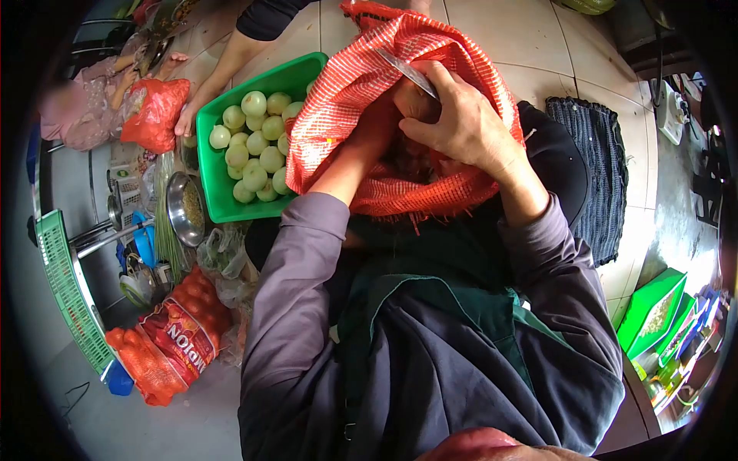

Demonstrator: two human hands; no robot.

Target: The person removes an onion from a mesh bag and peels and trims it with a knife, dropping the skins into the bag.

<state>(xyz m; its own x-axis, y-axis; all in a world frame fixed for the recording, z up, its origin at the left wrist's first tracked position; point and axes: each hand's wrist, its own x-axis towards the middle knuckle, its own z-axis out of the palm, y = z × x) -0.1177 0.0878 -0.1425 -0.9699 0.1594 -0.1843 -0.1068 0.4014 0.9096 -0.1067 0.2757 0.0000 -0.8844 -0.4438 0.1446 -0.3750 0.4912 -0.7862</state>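
Inside the mouth of an open red mesh sack [307, 146], my left hand [407, 100] has its fingers around a brownish onion [417, 101]. My right hand [469, 119] is closed on a knife [407, 71], whose blade points up and left across the onion. Dark, unclear scraps lie deeper in the sack, under both hands. Left of the sack, a green plastic basin [223, 207] holds several peeled pale onions [255, 144].
Another person's arm [223, 73] reaches down beside the basin. At left are a red plastic bag [155, 115], a metal bowl [186, 207] and a full orange net sack [177, 334]. A dark woven mat [596, 177] lies at right.
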